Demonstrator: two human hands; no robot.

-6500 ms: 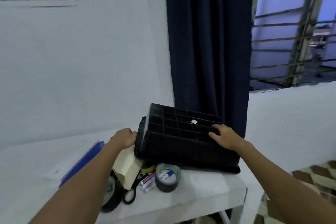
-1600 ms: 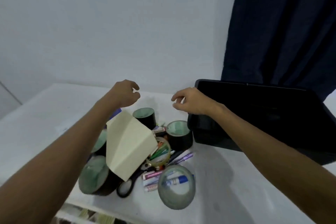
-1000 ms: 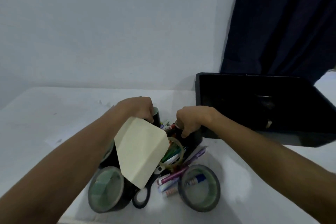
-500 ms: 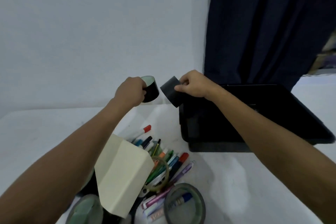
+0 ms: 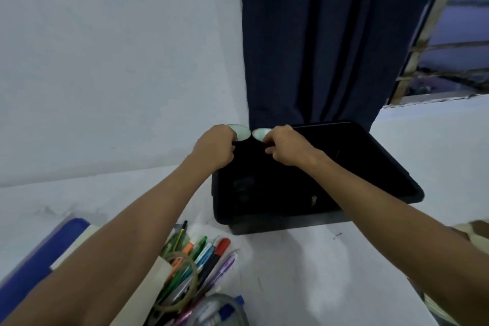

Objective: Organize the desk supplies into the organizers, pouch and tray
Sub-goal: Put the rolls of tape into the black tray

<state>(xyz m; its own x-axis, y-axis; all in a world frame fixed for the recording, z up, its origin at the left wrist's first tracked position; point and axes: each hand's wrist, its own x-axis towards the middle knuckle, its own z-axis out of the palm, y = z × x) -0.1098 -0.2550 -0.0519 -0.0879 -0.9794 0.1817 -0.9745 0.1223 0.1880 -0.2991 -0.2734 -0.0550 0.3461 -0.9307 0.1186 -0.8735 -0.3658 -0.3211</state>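
My left hand (image 5: 215, 147) grips a small black tape roll (image 5: 242, 133), pale inside, held above the back left corner of the black tray (image 5: 391, 167). My right hand (image 5: 287, 147) grips a second small black tape roll (image 5: 260, 134) right beside it, over the tray's far edge. The two rolls sit side by side, nearly touching. Most of each roll is hidden by my fingers and the dark tray behind.
Several pens and markers (image 5: 201, 254) lie in a heap near the front, with a clear tape ring (image 5: 182, 283) on them. A grey tape roll (image 5: 219, 309), a cream paper (image 5: 143, 296) and a blue folder (image 5: 39, 257) lie nearby. Behind the tray hangs a dark curtain (image 5: 317, 40).
Both hands picked a small black tape roll from the pile, lifted them and carried them right and down over the tray's back left corner.
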